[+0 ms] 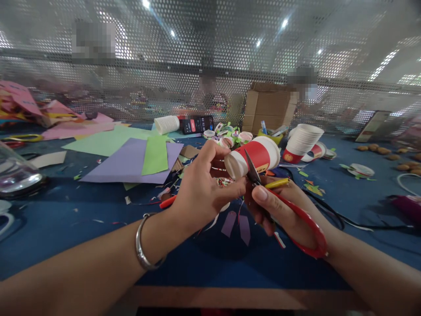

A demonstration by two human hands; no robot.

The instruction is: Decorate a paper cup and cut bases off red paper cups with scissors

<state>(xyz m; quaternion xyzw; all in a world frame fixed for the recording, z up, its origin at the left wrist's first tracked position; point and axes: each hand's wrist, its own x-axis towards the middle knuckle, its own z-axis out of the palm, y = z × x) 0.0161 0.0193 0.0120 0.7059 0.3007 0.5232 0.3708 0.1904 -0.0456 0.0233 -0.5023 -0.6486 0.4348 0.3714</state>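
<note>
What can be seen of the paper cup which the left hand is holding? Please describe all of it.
The paper cup is white, apparently card, with a broad red band bearing a gold-coloured mark. It is tipped almost onto its side above the blue table, its narrower, recessed base facing left and its wider rim right. The left hand holds it near the base. A scissor blade crosses in front of its side; whether it cuts in is unclear. The inside is hidden.
</note>
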